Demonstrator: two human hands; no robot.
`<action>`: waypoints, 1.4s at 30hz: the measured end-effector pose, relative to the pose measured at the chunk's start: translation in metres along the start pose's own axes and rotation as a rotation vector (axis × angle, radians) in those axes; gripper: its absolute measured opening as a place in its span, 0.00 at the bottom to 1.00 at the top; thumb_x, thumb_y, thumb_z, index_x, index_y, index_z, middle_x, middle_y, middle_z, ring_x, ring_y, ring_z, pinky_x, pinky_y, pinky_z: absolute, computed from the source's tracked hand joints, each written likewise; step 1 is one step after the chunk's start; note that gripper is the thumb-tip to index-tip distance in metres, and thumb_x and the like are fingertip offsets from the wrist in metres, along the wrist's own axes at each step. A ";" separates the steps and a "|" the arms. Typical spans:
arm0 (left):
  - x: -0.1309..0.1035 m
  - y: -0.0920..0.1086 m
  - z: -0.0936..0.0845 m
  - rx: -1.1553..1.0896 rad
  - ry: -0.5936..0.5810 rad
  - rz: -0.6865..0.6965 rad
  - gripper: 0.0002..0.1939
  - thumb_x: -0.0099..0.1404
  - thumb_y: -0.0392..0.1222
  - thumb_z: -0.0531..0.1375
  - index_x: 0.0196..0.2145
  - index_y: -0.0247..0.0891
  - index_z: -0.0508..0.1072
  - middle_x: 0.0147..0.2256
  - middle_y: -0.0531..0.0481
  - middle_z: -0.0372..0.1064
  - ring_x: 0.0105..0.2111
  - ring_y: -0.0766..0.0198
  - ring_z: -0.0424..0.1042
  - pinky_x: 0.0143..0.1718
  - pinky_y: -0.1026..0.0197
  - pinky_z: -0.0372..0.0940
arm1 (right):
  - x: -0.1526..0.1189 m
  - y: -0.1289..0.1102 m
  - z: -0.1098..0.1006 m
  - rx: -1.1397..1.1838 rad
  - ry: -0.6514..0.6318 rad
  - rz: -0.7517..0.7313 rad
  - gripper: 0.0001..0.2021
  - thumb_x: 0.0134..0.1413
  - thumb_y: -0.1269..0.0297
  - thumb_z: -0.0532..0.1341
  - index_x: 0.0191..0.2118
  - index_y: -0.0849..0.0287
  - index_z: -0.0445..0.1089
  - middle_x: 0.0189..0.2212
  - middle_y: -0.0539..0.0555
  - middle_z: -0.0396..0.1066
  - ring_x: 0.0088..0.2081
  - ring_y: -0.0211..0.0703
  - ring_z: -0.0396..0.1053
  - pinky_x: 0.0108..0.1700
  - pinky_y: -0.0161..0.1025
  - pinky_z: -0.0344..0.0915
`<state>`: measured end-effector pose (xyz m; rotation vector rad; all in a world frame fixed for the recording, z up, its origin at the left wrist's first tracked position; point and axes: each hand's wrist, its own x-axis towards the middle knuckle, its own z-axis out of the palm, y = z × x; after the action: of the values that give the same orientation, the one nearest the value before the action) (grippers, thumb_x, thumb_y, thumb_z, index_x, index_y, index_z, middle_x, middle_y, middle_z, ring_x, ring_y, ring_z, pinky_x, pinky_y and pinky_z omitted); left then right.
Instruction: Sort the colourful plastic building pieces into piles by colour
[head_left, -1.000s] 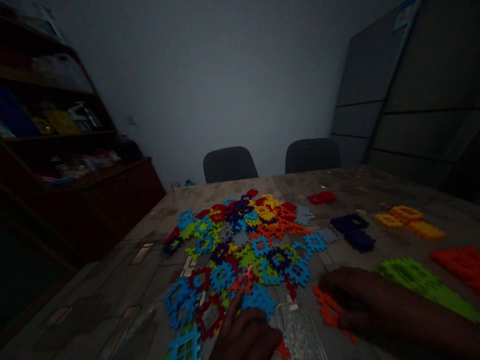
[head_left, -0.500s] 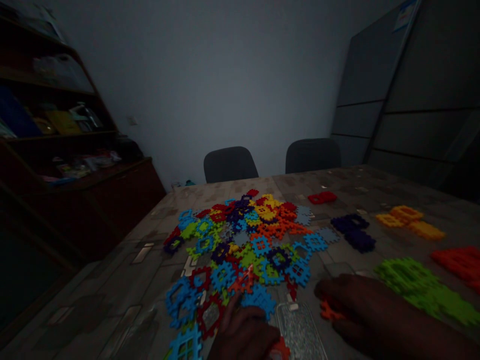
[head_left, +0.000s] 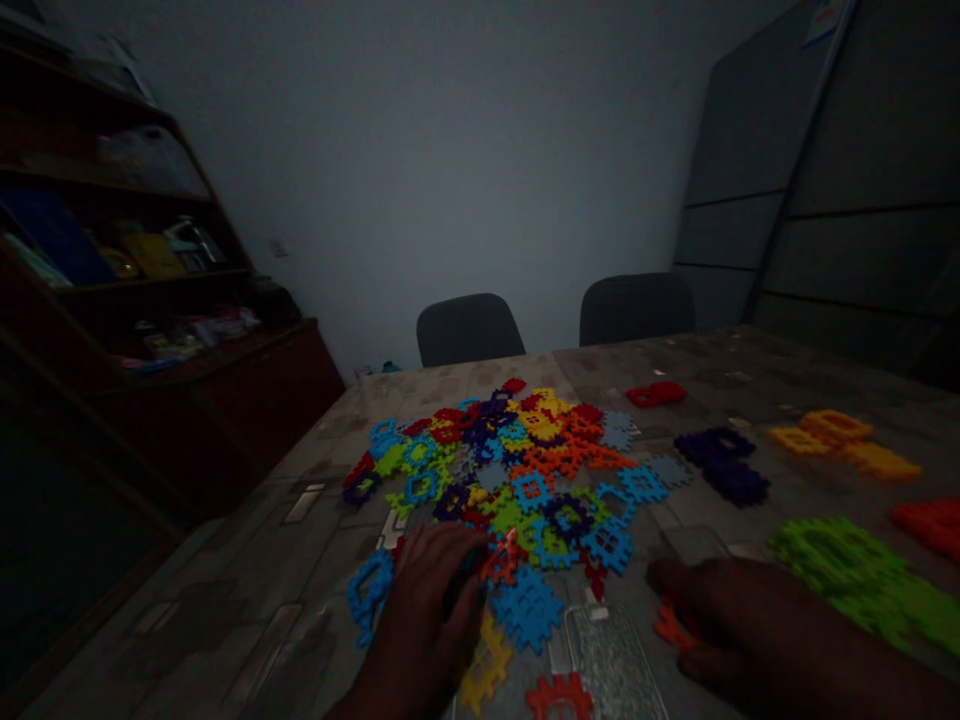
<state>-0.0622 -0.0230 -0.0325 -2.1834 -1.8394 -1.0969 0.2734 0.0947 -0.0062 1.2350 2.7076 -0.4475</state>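
My left hand (head_left: 431, 605) reaches over the near left of a heap of plastic interlocking tiles (head_left: 495, 465). Its fingers and thumb curl around something dark that I cannot make out. Just right of it are a small orange tile (head_left: 504, 558) and a blue tile (head_left: 528, 606). A yellow tile (head_left: 486, 668) lies beside the thumb, and an orange-red tile (head_left: 559, 697) is at the bottom edge. On the right, my right hand (head_left: 724, 610) is closed on an orange interlocking tile (head_left: 671, 625), mostly covered by the fingers, low over the table.
Sorted groups lie at the right: red tiles (head_left: 656, 393), dark purple tiles (head_left: 724, 465), yellow-orange tiles (head_left: 840, 440), green tiles (head_left: 844, 565) and orange-red tiles (head_left: 930, 525). Two chairs (head_left: 471, 330) stand behind the patterned table (head_left: 247, 600). A shelf unit (head_left: 225, 380) is at left.
My left hand has moved up and left onto the heap, covering blue and red tiles. The yellow tile and orange-red tile near it now show. My right hand keeps its orange tile.
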 end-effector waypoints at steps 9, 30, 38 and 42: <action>0.001 -0.011 0.006 0.115 -0.160 0.052 0.20 0.65 0.31 0.65 0.53 0.47 0.77 0.53 0.41 0.78 0.55 0.39 0.76 0.60 0.16 0.57 | 0.003 0.004 0.005 0.026 0.045 0.020 0.16 0.52 0.67 0.66 0.48 0.51 0.77 0.33 0.58 0.79 0.34 0.58 0.76 0.32 0.41 0.51; 0.006 0.059 0.014 -0.609 -0.026 0.101 0.11 0.78 0.52 0.62 0.40 0.45 0.80 0.35 0.50 0.79 0.38 0.60 0.78 0.39 0.59 0.71 | 0.006 -0.054 0.000 0.868 0.267 -0.312 0.16 0.65 0.49 0.62 0.48 0.53 0.78 0.38 0.55 0.81 0.38 0.47 0.77 0.39 0.40 0.70; -0.009 0.049 0.023 -0.358 -0.113 0.246 0.06 0.77 0.40 0.62 0.49 0.43 0.75 0.41 0.48 0.80 0.43 0.56 0.79 0.61 0.43 0.68 | 0.002 -0.014 -0.033 0.950 0.191 -0.202 0.23 0.68 0.37 0.57 0.41 0.53 0.76 0.36 0.53 0.75 0.40 0.48 0.72 0.43 0.42 0.68; -0.016 0.040 0.027 -0.184 -0.130 0.390 0.13 0.72 0.28 0.60 0.49 0.42 0.75 0.41 0.51 0.81 0.43 0.60 0.81 0.68 0.42 0.64 | 0.011 0.020 -0.046 0.747 0.085 -0.276 0.25 0.71 0.38 0.53 0.38 0.55 0.74 0.35 0.55 0.75 0.39 0.47 0.73 0.42 0.42 0.67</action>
<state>-0.0151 -0.0344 -0.0465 -2.6233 -1.3077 -1.0960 0.2811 0.1298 0.0304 0.9945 2.8814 -1.5793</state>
